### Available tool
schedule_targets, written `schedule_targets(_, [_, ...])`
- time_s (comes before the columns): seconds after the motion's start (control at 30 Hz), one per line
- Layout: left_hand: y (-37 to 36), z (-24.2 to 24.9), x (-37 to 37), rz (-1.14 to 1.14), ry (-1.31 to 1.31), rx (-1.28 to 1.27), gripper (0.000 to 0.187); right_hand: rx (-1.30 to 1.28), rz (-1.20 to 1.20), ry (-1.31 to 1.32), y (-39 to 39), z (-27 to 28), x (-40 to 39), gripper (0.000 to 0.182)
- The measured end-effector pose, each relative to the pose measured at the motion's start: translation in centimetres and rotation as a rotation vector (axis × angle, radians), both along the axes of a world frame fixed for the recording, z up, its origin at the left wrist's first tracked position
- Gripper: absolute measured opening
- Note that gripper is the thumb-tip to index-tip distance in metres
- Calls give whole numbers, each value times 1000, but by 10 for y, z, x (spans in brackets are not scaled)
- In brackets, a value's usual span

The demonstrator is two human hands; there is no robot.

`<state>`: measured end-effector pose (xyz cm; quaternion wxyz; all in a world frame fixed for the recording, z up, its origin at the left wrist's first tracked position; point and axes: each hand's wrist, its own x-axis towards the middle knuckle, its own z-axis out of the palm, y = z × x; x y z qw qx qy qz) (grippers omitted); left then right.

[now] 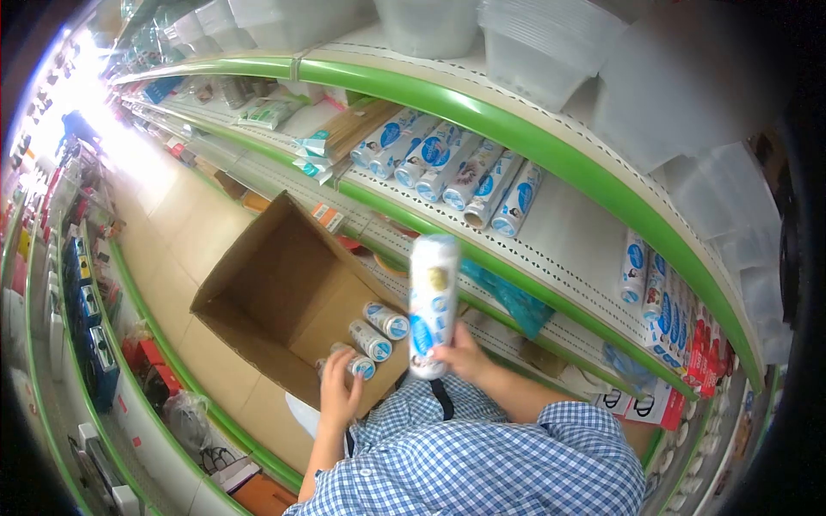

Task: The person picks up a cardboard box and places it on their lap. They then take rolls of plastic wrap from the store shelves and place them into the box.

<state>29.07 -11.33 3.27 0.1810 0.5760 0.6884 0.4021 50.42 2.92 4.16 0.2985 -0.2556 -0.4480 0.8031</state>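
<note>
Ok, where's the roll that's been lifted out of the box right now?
In the head view, the roll stands upright at centre frame in the right hand, above the cardboard box and below the shelved rolls.

Right hand (462, 354) gripping white roll (433, 301) upright by its lower end; left hand (340, 391) on roll (354, 362) inside cardboard box (284, 284), left of that grip.
</note>
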Motion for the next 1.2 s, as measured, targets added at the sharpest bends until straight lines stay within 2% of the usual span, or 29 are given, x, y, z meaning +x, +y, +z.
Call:
schedule_targets(0.1, [-4, -21, -12, 142, 299, -338, 55, 110, -306, 18, 34, 18, 24, 75])
schedule_targets(0.2, [-16, -53, -23, 66, 256, -864, 57, 271, -656, -146, 72, 60, 43, 70])
schedule_targets(0.23, [-22, -70, -30, 2, 235, -904, 58, 231, -713, -177, 85, 69, 51, 68])
schedule_targets(0.33, [-20, -59, -23, -53, 261, -1071, 57, 104, -843, -190, 127, 73, 79, 59])
schedule_targets(0.37, [-21, -68, -23, -68, 306, -1103, 58, 32, -806, -114, 130, 77, 87, 55])
schedule_targets(0.47, [-23, -82, -20, -40, 284, -1076, 59, -177, -758, -30, 145, 76, 105, 53])
schedule_targets(0.5, [-22, -81, -19, -28, 274, -1088, 60, -174, -741, -56, 150, 72, 109, 53])
schedule_targets(0.6, [-18, -78, -20, -8, 263, -1127, 63, 31, -889, -203, 159, 49, 107, 49])
schedule_targets(0.7, [-18, -88, -23, -3, 277, -1148, 61, 275, -954, -379, 172, 22, 104, 60])
schedule_targets(0.8, [-22, -101, -26, 2, 295, -1145, 56, 1027, -890, -1083, 158, 34, 97, 66])
schedule_targets(0.83, [-22, -102, -26, -3, 310, -1148, 55, 1179, -918, -1134, 156, 26, 94, 66])
schedule_targets(1.07, [-18, -106, -25, 12, 401, -1164, 44, 1266, -918, -893, 102, 40, 62, 38])
schedule_targets(1.13, [-14, -91, -18, 94, 382, -1110, 49, 1278, -905, -873, 84, 33, 58, 30])
schedule_targets(1.2, [-13, -82, -14, 197, 400, -1021, 51, 1228, -785, -784, 67, 29, 48, 28])
